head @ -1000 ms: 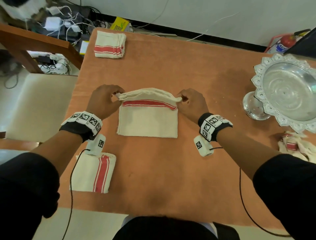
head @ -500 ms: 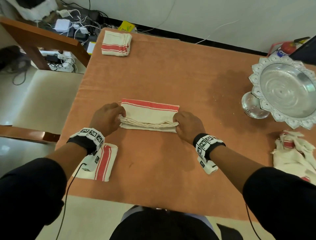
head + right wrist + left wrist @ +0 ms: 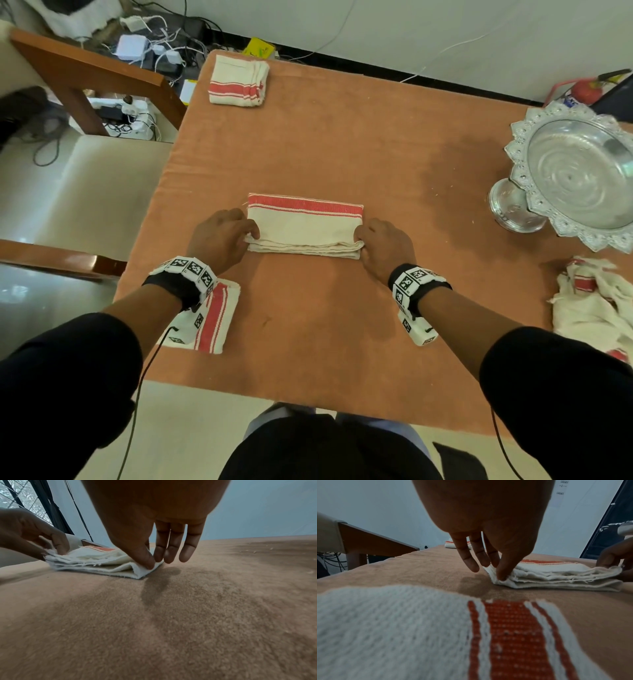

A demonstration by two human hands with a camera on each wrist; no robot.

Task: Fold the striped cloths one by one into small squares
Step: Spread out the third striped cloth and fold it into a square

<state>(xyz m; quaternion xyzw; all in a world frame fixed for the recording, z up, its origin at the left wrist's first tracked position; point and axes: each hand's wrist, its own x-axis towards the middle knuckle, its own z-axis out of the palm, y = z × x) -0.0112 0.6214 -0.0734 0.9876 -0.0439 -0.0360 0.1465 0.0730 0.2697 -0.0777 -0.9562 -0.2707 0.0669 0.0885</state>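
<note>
- The table (image 3: 342, 144), under an orange cover, fills most of my view; a darker patch marks the cover on the right.
- A silver footed tray (image 3: 579, 178) stands at the right edge of the table.
- A heap (image 3: 592, 308) of unfolded striped cloths lies at the right edge, nearer me than the tray.
- The cloth (image 3: 305, 226) I am folding lies in the middle of the table as a long strip of several layers, its red stripe along the far edge and the loose edges stacked on the side near me.
- A folded cloth (image 3: 212, 318) lies by the near left edge, partly under my left wrist, its stripe running away from me.
- Another folded one (image 3: 239, 84) sits at the far left corner.
- My left hand (image 3: 221, 238) pinches the strip's near left corner between thumb and fingers; the other fingers hang straight down beside it.
- My right hand (image 3: 385, 245) pinches the near right corner the same way, thumb on the layered fold, the remaining fingers straight and just off the cover.
</note>
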